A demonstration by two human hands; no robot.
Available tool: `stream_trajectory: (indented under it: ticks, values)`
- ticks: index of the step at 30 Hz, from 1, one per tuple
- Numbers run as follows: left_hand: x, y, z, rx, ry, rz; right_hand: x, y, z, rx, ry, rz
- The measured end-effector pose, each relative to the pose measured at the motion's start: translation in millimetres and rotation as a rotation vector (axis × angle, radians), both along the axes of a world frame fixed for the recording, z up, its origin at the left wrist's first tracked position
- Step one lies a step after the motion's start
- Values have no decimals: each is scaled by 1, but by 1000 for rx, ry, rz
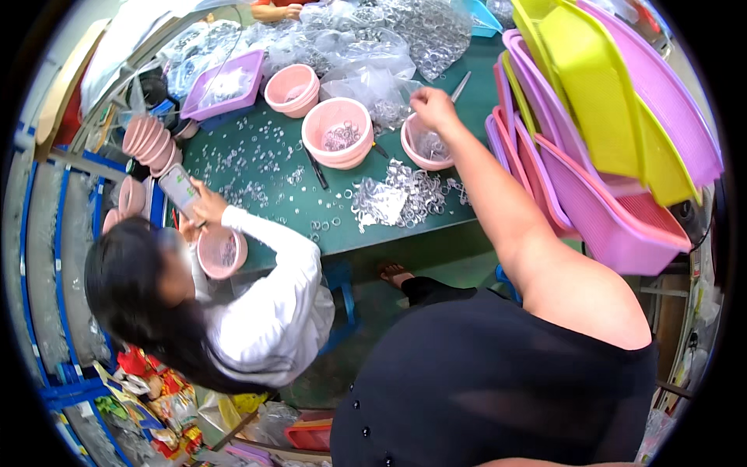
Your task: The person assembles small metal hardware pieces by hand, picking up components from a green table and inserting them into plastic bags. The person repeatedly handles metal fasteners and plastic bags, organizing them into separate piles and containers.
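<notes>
At upper centre, we are curling our right hand (pixel 433 107) by the pink plastic bowl (pixel 411 152), whether pinching anything we cannot tell, ideally working low over its rings (pixel 430 145).

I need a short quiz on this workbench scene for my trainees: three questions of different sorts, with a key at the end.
1. Multiple choice: Which container is the camera wearer's right hand at?
A) a purple basket
B) a pink bowl
C) a yellow basket

2. True or false: The co-worker in white is holding a smartphone.

3. Fill in the colour: The small silvery pieces heaped near that bowl lie on a ____ tabletop.

Key: 1. B. 2. True. 3. Green.
</notes>
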State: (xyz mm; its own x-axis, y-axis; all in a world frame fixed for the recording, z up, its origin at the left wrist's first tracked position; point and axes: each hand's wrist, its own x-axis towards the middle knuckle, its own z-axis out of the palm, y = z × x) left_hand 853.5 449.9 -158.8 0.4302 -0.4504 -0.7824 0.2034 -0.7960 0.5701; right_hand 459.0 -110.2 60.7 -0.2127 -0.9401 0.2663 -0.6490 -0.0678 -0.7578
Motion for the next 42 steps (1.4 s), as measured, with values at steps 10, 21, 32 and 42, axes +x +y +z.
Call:
stream_trajectory:
  ticks: [10, 21, 32, 42]
  values:
    - [38, -153, 68, 50, -170, 22, -12, -114, -11, 149, 561, 11]
    - [62, -214, 90, 81, -231, -11, -43, -161, -1, 415, 492, 149]
    - [71, -232, 98, 99, -262, -18, -4, -125, 32, 261, 464, 789]
    - [97, -259, 115, 68, -317, -31, -29, -77, 26, 601, 529, 759]
